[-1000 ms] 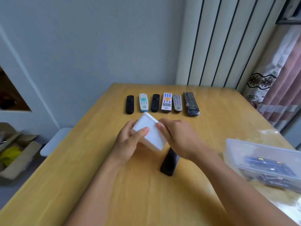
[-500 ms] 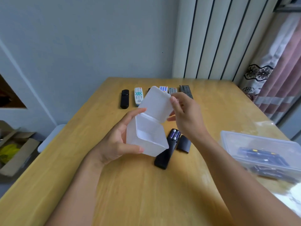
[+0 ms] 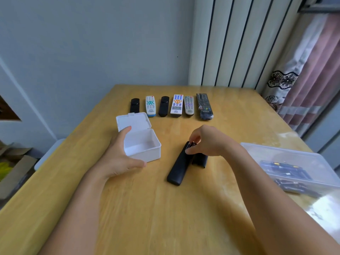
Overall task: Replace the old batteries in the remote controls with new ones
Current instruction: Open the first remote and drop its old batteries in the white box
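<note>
A black remote lies face down mid-table with its battery bay uncovered. Its black cover rests just to its right. My right hand pinches a battery in the bay at the remote's far end. A small white box with its hinged lid open stands on the table to the left, looking empty. My left hand grips the box's near-left side. A clear plastic tub holding dark blue batteries sits at the right.
Several remotes in a row lie at the far side of the wooden table: black, white and grey ones. A wall and radiator panels stand behind, a curtain at the right, a cardboard box on the floor at the left.
The white box, first shut in both hands, was opened and set down on the table. My right hand left the lid and moved to the remote's battery bay.
</note>
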A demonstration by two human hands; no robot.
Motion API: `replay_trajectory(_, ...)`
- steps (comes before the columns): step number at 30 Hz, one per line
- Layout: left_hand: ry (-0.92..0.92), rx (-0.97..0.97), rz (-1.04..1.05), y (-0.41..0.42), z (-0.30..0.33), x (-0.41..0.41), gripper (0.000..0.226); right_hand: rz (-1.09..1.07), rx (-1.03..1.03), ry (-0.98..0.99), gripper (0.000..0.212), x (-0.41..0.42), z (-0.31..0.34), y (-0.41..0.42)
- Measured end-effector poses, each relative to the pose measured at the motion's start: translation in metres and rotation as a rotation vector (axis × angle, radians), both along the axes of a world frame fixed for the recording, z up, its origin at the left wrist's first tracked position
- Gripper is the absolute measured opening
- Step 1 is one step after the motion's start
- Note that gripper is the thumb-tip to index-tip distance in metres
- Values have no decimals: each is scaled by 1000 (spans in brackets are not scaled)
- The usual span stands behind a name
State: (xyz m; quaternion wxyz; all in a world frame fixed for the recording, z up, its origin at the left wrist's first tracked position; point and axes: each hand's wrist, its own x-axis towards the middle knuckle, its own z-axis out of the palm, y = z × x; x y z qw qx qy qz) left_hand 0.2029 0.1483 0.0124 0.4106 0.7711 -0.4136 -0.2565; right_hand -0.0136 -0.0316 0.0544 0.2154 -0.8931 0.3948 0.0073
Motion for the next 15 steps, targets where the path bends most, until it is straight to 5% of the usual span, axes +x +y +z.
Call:
replay_trajectory(4,-38,-13,78,0,9,-8,123,6,41,2,61,-3,-1,-1)
replay_trajectory(8,-489,-562,463,-3,22,-36,61,23,44,-39,57,-3,-2,-1)
replay_trajectory(10,-584,-705,298,-7,26,-69,41,31,36,-51,51,-2,-3,-1)
replay_trajectory(13,-460,-223,-110,-19,17,-114,48,21,45,-81,49,-3,-6,-4)
replay_trajectory(15,-629,82,-172,-29,2,-122,52,8,61,-106,46,-3,-8,-6)
